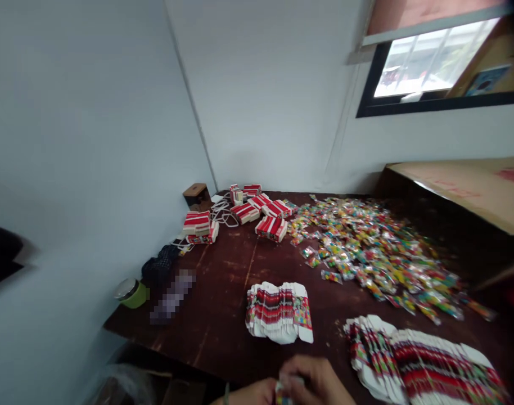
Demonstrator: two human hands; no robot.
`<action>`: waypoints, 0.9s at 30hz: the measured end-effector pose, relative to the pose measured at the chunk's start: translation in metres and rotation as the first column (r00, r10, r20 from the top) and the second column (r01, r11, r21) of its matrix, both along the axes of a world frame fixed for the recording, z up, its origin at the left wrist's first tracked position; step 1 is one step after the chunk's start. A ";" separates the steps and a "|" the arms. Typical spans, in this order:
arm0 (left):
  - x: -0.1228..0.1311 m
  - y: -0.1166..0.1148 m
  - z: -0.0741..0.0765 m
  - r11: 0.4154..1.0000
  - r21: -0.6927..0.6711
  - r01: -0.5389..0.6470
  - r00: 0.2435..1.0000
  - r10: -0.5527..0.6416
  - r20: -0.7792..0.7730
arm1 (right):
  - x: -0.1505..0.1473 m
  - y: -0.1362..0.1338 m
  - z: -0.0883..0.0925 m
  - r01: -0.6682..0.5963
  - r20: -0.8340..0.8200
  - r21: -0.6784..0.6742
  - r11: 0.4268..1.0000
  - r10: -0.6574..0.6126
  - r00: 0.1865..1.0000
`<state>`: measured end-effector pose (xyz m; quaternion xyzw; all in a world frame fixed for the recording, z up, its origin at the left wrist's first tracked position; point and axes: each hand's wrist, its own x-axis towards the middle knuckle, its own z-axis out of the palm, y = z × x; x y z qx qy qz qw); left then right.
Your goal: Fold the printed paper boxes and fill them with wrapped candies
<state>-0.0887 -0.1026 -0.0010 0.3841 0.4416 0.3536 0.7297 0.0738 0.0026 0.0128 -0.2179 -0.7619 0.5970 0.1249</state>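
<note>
At the bottom edge of the head view, my left hand [260, 392] and my right hand [315, 378] meet, fingers closed around a small white and multicoloured item [283, 398]. My fingers and the frame edge hide most of it, so whether it is a carton or a sweet packet cannot be told. Just beyond my hands lies a stack of flattened printed cartons [278, 311], red and white. To the right, a longer row of the same flat cartons [442, 365] fans across the dark brown table [223, 304].
A large heap of small wrapped sweets [366, 242] covers the right rear. Red-and-white bundles [271, 228] and white loops of strap [223, 212] lie at the back. A green container [134, 294] stands left; a big cardboard box [463, 188] is at the right.
</note>
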 end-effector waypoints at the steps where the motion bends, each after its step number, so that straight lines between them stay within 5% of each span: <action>1: 0.006 0.001 -0.003 0.999 -0.029 -0.045 0.994 0.048 0.102 | -0.003 0.019 0.004 0.051 0.012 0.022 0.998 -0.052 0.999; 3: 0.014 0.002 -0.008 0.985 -0.100 -0.138 0.957 0.159 0.243 | -0.002 0.067 0.012 0.154 0.070 0.177 0.972 -0.169 0.983; 5: 0.019 0.003 -0.009 0.967 -0.146 -0.209 0.938 0.241 0.250 | 0.004 0.119 0.017 0.317 0.177 0.515 0.796 -0.461 0.870; 8: 0.017 0.005 -0.002 0.958 -0.135 -0.253 0.954 0.270 0.129 | 0.013 0.178 0.012 0.393 0.212 0.615 0.684 -0.623 0.753; 11: 0.012 0.012 0.007 0.938 -0.143 -0.316 0.946 0.323 0.022 | 0.010 0.198 0.002 0.391 0.222 0.616 0.683 -0.628 0.746; 16: 0.003 0.024 0.015 0.845 -0.178 -0.505 0.859 0.511 -0.014 | -0.003 0.166 0.002 0.460 0.188 0.566 0.684 -0.651 0.736; 19: -0.001 0.030 0.016 0.827 -0.185 -0.531 0.838 0.545 0.031 | -0.007 0.115 0.012 0.399 0.109 0.427 0.811 -0.484 0.868; 22: 0.002 0.034 0.016 0.884 -0.161 -0.439 0.892 0.451 0.041 | -0.008 0.067 0.023 0.241 -0.052 0.203 0.949 -0.235 0.971; 25: 0.011 0.035 0.013 0.948 -0.122 -0.293 0.952 0.300 0.050 | -0.003 0.051 0.031 0.296 -0.054 0.193 0.936 -0.291 0.955; 27: 0.017 0.034 0.011 0.960 -0.114 -0.256 0.963 0.263 0.058 | 0.004 0.054 0.034 0.223 0.001 0.281 0.934 -0.233 0.973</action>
